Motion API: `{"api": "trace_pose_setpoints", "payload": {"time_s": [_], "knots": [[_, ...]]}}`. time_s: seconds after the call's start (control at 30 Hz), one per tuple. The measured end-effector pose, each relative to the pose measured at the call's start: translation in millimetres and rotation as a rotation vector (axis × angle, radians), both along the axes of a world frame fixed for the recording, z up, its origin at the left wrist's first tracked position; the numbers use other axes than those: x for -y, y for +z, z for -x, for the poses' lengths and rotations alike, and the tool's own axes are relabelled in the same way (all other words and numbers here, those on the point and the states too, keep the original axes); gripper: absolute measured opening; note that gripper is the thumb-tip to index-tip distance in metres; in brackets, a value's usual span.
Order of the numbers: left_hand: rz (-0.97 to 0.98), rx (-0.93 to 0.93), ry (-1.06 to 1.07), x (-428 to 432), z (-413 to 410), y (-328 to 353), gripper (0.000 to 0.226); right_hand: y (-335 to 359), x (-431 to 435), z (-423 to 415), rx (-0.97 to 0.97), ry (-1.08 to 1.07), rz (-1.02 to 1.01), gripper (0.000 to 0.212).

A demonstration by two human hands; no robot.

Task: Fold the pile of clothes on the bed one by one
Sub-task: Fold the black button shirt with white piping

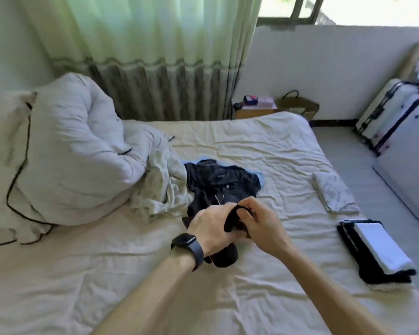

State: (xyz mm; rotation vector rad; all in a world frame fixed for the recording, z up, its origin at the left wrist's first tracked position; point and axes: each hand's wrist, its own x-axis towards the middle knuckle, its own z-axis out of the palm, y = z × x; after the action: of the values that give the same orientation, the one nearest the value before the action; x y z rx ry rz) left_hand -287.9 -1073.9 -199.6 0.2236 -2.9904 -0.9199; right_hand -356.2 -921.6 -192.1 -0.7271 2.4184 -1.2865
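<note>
Gripping a small black garment point(229, 222) just below the middle of the frame, the left hand point(211, 227) curls its fingers round the soft, limp fabric, while the right hand point(263, 226) pinches the upper edge of the same piece from the other side. A bunched end of the cloth hangs below the left wrist onto the bed sheet point(94, 281), which is cream and finely creased all over. A dark smartwatch point(188, 247) with a matte strap sits on the left wrist. Directly above the hands lies the pile of clothes point(218, 183): a crumpled dark garment on top, a light blue piece point(261, 181) showing at its right edge, and a wrinkled pale cloth point(161, 192) touching it on the left. A puffy white duvet point(70, 151) with thin black piping fills the left side. At the right edge of the bed rests a folded stack point(375, 252) of black and white items, and above it a flat, pale folded piece point(334, 195). A pleated green-tinted curtain point(143, 44) hangs at the top, a bedside table point(254, 110) and a woven bag point(299, 106) stand beyond the bed, and a white hard-shell suitcase point(385, 112) stands at upper right.
</note>
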Motion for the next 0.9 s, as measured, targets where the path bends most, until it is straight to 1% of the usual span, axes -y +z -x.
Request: {"api": "trace_pose_setpoints", "payload": {"time_s": [0.03,0.07,0.1,0.17,0.23,0.27,0.3,0.33,0.43,0.47,0.5,0.53,0.57,0.6,0.67,0.73,0.77,0.83,0.87,0.9], "knots": [[-0.079,-0.053,0.019,5.6,-4.4,33.7,0.038,32.0,4.8,-8.5,-0.019,-0.019,0.047,0.020],[-0.124,-0.108,0.032,13.5,-8.1,69.3,0.027,66.0,8.9,-17.1,-0.044,-0.046,0.106,0.023],[-0.122,-0.164,0.046,22.7,-9.8,103.9,0.022,98.8,12.5,-23.5,-0.067,-0.079,0.164,0.025],[-0.078,-0.280,0.062,38.3,-14.2,166.7,0.018,155.8,15.9,-32.7,-0.125,-0.125,0.280,0.022],[-0.107,-0.384,0.089,47.1,-19.6,219.4,0.015,200.1,14.5,-41.2,-0.210,-0.153,0.370,0.015],[-0.127,-0.431,0.116,48.9,-23.1,242.0,0.014,216.5,11.8,-48.9,-0.237,-0.159,0.393,0.016],[-0.145,-0.474,0.145,49.1,-25.9,260.6,0.014,228.2,8.3,-58.0,-0.263,-0.157,0.397,0.021],[-0.170,-0.511,0.170,48.3,-29.3,275.9,0.016,236.6,3.8,-69.3,-0.303,-0.145,0.371,0.031],[-0.249,-0.586,0.177,42.9,-38.3,306.4,0.019,237.8,-8.4,-97.4,-0.442,-0.058,0.173,0.074],[-0.261,-0.602,0.165,40.3,-41.5,313.9,0.018,234.9,-11.4,-104.2,-0.468,-0.032,0.116,0.081],[-0.267,-0.619,0.159,38.1,-45.1,320.0,0.017,232.6,-13.7,-108.6,-0.496,-0.014,0.083,0.077],[-0.273,-0.636,0.156,36.7,-49.1,324.1,0.015,233.1,-16.1,-110.1,-0.523,-0.004,0.076,0.059],[-0.271,-0.649,0.157,35.9,-53.8,326.5,0.015,235.3,-18.2,-109.3,-0.552,-0.026,0.092,0.034],[-0.248,-0.665,0.159,36.7,-58.4,327.2,0.015,238.7,-22.2,-106.8,-0.556,-0.057,0.124,0.014],[-0.166,-0.684,0.179,43.2,-68.1,324.8,0.018,251.6,-29.8,-99.9,-0.597,-0.097,0.210,0.030],[-0.145,-0.646,0.209,53.7,-76.6,321.0,0.019,273.3,-34.8,-90.5,-0.592,-0.110,0.284,0.041],[-0.161,-0.615,0.233,59.6,-79.0,319.2,0.017,284.5,-34.6,-84.8,-0.572,-0.114,0.306,0.042],[-0.200,-0.555,0.307,66.4,-80.9,317.0,0.012,305.7,-27.8,-71.9,-0.524,-0.104,0.329,0.035],[-0.216,-0.534,0.336,65.9,-80.7,316.5,0.012,315.7,-21.8,-66.1,-0.490,-0.097,0.336,0.030],[-0.231,-0.529,0.344,63.0,-80.1,316.4,0.019,324.5,-15.6,-59.8,-0.459,-0.097,0.338,0.027]]}}
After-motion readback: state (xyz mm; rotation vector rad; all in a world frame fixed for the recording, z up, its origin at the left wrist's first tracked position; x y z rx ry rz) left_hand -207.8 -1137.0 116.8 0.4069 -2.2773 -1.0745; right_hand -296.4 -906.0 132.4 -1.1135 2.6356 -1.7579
